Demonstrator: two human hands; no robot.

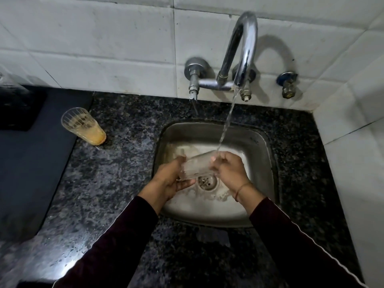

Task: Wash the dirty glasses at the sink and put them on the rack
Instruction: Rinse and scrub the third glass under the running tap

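While under water, clear glass (pixel 197 166) sideways

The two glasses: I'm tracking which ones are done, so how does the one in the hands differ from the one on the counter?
The glass in the hands lies tilted on its side over the sink under the running water; the glass on the counter stands alone, left of the sink. The held glass looks clear; the counter glass carries orange-brown residue. The left hand and right hand grip the first; nothing touches the second. Both are see-through tumblers.
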